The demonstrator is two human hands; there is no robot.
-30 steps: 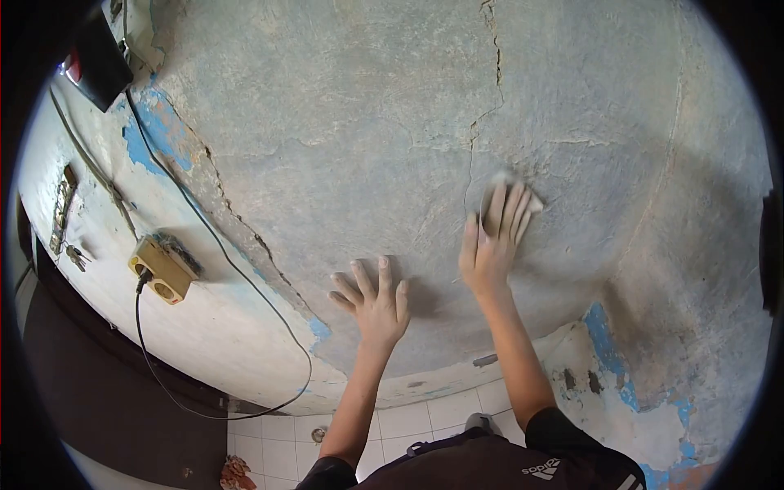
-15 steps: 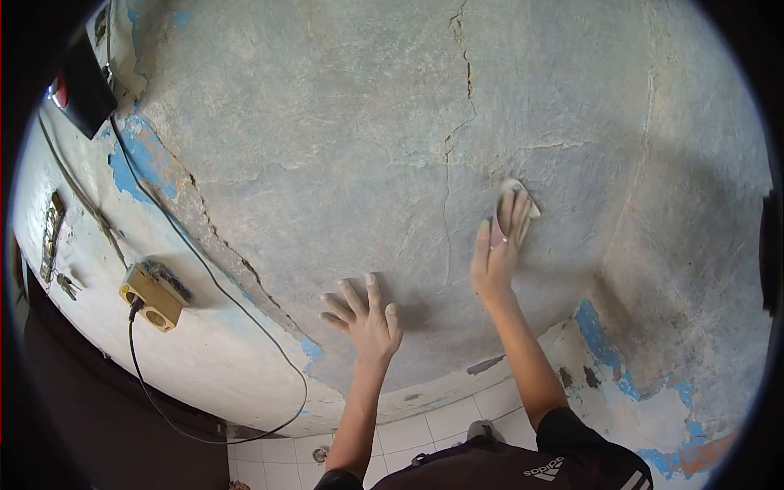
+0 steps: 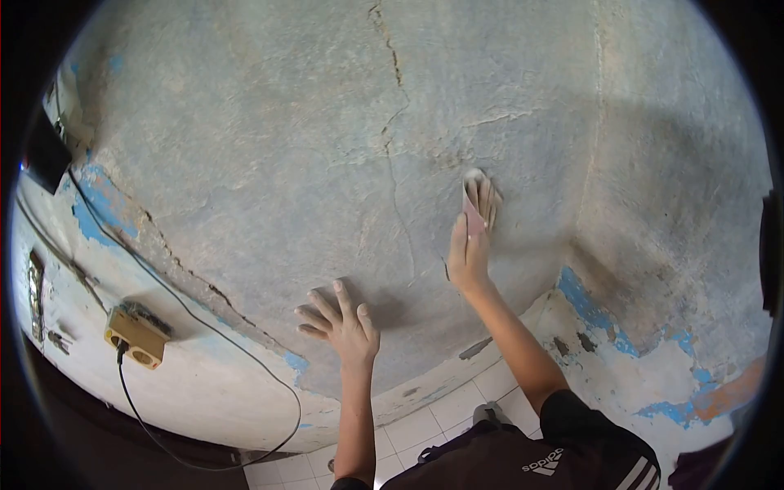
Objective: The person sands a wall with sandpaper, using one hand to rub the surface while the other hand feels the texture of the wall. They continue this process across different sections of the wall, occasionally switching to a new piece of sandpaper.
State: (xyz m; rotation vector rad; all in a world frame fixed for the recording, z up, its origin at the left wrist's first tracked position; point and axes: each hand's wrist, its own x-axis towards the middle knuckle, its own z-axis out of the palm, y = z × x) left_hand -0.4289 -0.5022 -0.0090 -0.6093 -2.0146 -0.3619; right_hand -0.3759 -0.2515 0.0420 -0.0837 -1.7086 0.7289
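Note:
My right hand (image 3: 469, 260) is closed on a folded piece of sandpaper (image 3: 474, 214) and presses it against the grey plastered wall (image 3: 269, 196). The sandpaper's pinkish face shows between thumb and fingers; a pale edge sticks out at the fingertips. Lower and to the left, my left hand (image 3: 347, 328) rests on the same wall with its fingers spread and nothing in it. Both hands look dusty. A thin crack (image 3: 395, 196) runs down the plaster between them, and a rough ridge lies just above the right hand.
On the left, a yellowish socket block (image 3: 137, 335) holds a black plug, its cable (image 3: 220, 327) looping along the wall. A dark box (image 3: 49, 151) hangs at upper left. Peeling blue paint (image 3: 594, 309) marks the lower right wall. White floor tiles (image 3: 412, 429) lie below.
The view has turned, so the wall's features sit further left. My right hand has shifted slightly over the wall, and more of the sandpaper's pink face shows. My left hand stays put.

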